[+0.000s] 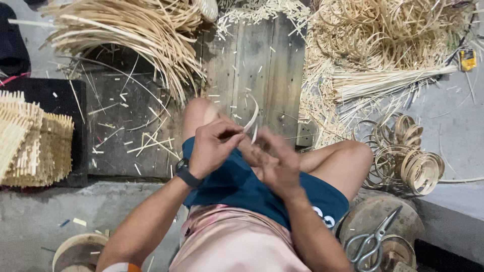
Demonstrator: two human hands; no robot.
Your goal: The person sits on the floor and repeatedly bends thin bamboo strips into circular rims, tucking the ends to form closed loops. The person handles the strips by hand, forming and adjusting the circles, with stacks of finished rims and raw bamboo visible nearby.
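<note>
I sit with my knees apart over a dark wooden board. My left hand, with a dark watch at the wrist, pinches a thin pale bamboo strip that curves up above my knee. My right hand grips the lower part of the same strip, close against the left hand. Both hands are blurred by motion and hover above my blue shorts.
Long bamboo strips lie piled at the top left, tangled coils and a straight bundle at the top right. Finished bamboo rings lie at the right. Scissors rest on a wooden block. Stacked woven pieces stand at the left.
</note>
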